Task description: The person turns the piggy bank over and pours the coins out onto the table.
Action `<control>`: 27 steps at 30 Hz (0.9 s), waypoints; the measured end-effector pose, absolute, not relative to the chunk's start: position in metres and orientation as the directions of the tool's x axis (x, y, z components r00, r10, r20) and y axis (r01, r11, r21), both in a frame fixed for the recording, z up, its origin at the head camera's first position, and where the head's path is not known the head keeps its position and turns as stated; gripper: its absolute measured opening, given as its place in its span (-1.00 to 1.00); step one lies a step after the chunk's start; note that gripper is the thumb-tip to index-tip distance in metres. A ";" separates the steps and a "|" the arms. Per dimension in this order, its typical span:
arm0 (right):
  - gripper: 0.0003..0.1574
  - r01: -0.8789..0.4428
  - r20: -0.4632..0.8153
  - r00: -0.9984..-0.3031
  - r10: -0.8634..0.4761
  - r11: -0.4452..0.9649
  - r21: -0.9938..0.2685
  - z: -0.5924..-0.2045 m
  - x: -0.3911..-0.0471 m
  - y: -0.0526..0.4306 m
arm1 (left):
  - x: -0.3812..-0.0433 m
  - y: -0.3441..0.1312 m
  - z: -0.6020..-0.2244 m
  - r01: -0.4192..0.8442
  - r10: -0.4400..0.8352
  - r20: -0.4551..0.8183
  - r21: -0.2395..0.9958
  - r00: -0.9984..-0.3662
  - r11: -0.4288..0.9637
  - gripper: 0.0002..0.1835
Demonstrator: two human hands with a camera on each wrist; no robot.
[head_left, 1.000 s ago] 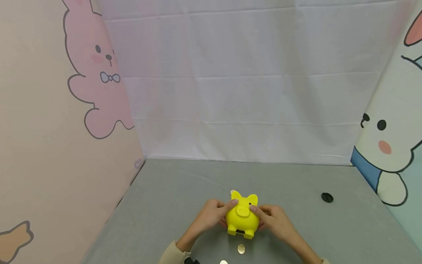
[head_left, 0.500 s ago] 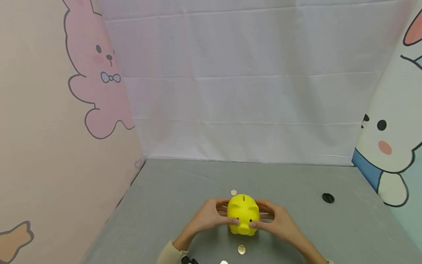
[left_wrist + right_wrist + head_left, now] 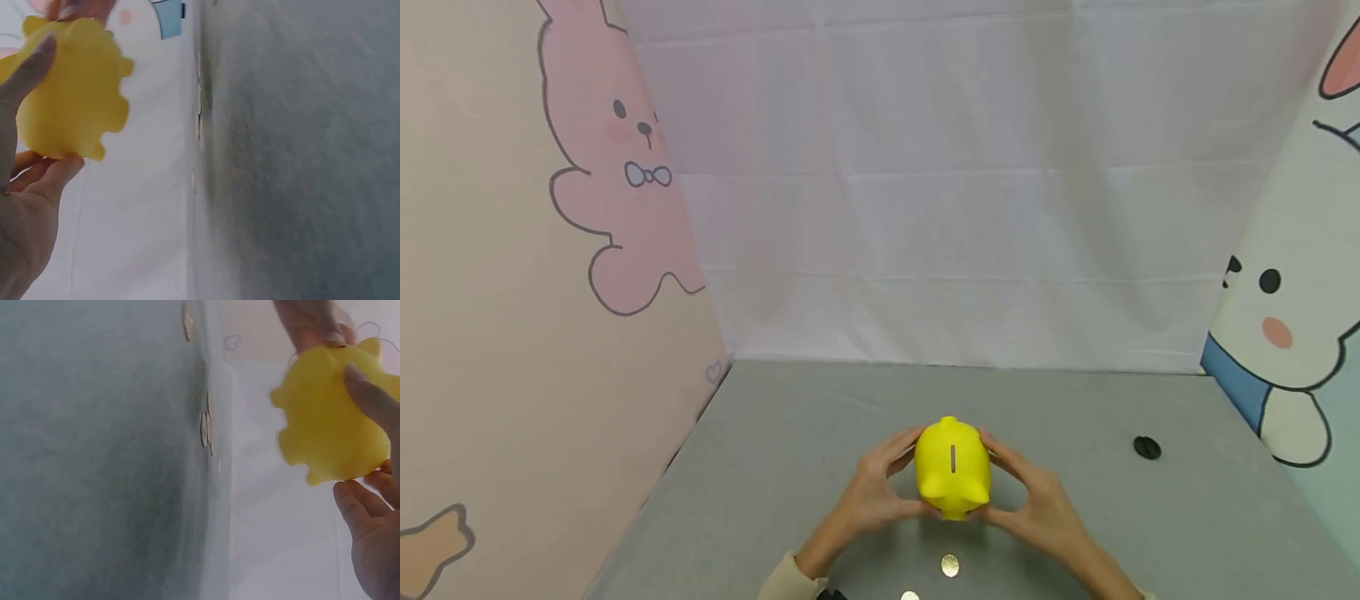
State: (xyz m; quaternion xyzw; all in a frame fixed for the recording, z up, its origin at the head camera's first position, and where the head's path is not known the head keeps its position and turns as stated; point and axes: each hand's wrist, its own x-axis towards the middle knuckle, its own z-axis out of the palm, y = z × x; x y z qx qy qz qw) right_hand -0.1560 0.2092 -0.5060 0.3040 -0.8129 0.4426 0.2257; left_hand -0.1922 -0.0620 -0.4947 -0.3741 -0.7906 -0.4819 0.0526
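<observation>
Since the earlier frame the yellow piggy bank (image 3: 952, 467) has been lifted off the grey table (image 3: 775, 467) and turned slot-up. The left hand (image 3: 874, 492) and right hand (image 3: 1033, 500) grip its 2 sides, fingers curled round it, at lower centre of the head view. Below it lie 2 coins (image 3: 950, 566). A black round plug (image 3: 1146, 447) sits at right.

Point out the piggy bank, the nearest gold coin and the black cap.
piggy bank (image 3: 952, 479), head view, back beside the slot
gold coin (image 3: 950, 566), head view, face
black cap (image 3: 1146, 447), head view, top
</observation>
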 end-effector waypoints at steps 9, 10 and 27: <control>0.31 -0.691 0.645 -0.710 -0.282 0.456 -0.561 -0.506 -0.156 0.207 | -0.192 -0.063 -0.493 0.622 0.542 0.414 0.730 -0.731 0.281 0.10; 0.31 -0.685 0.641 -0.715 -0.279 0.458 -0.566 -0.507 -0.156 0.207 | -0.191 -0.063 -0.492 0.610 0.539 0.403 0.740 -0.740 0.284 0.10; -0.47 -0.106 0.022 -0.977 -0.212 0.394 -0.913 -0.491 -0.156 0.203 | -0.191 -0.052 -0.484 0.136 0.392 -0.063 0.878 -0.918 0.459 -0.43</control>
